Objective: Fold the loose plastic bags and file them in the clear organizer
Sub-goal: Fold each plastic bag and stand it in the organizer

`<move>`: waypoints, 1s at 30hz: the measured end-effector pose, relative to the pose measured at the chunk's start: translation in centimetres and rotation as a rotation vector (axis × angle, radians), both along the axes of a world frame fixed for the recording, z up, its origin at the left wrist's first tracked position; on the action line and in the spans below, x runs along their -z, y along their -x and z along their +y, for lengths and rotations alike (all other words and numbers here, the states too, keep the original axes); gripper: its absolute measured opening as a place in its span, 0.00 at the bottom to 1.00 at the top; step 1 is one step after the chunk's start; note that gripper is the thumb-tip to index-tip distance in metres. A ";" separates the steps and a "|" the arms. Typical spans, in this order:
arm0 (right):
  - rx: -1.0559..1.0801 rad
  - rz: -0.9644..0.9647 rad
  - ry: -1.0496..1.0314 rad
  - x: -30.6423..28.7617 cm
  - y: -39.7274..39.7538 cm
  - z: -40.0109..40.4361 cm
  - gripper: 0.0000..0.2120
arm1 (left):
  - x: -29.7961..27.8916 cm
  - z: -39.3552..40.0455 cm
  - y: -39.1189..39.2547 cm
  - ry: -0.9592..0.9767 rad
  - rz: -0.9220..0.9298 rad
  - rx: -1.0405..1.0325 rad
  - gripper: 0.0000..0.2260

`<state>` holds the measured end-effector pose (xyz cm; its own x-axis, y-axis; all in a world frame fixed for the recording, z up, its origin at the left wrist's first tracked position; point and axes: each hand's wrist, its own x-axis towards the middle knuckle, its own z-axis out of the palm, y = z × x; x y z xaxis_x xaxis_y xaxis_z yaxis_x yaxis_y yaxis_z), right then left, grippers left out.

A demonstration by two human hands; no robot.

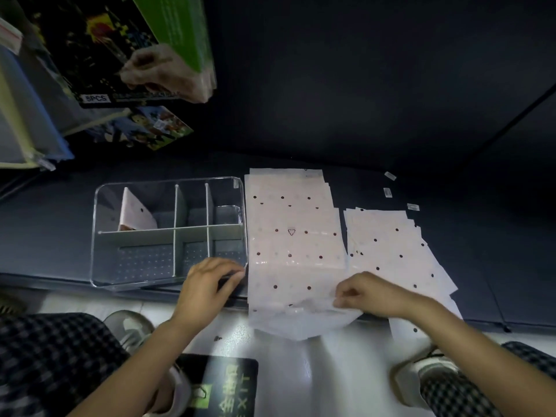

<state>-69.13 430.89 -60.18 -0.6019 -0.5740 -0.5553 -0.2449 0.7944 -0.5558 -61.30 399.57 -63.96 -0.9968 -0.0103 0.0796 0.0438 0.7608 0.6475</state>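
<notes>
Dark worktop [376, 121] carries the clear organizer [168, 233], one folded bag [135, 215] filed in its rear-left compartment. Beside it, loose bags [293, 230] lie stacked; right hand [373, 294] fingers pinch the top bag's near edge, apparently to fold. Left hand [207, 284] fingers curl at the organizer's corner, likely steadying it.

Bare forearms, black-and-white checked trousers [51, 350], grey-white sneakers [427, 377]

Green box [177, 28]; exit sign [222, 386]
</notes>
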 end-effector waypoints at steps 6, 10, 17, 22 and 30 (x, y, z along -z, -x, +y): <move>0.230 -0.159 0.150 -3.0 7.1 0.5 0.15 | -3.8 2.6 3.3 -0.329 0.083 -0.115 0.07; 0.428 -0.324 0.144 -2.0 11.0 -0.3 0.09 | -5.0 4.6 4.4 -0.260 0.259 -0.107 0.10; 0.848 -0.160 0.181 2.3 14.2 -2.3 0.16 | 0.3 7.9 3.0 0.226 0.077 0.301 0.19; 0.847 0.037 0.347 4.6 13.3 -2.0 0.12 | 4.6 8.2 2.0 0.512 -0.207 0.386 0.31; 0.807 0.253 0.224 7.3 14.1 -3.1 0.12 | 5.2 8.3 1.9 0.576 -0.256 0.393 0.33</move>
<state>-83.21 427.77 -67.51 -0.9613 0.0012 -0.2753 0.2082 0.6573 -0.7243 -63.16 407.91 -69.19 -0.9065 0.3239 -0.2708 0.2839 0.9424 0.1768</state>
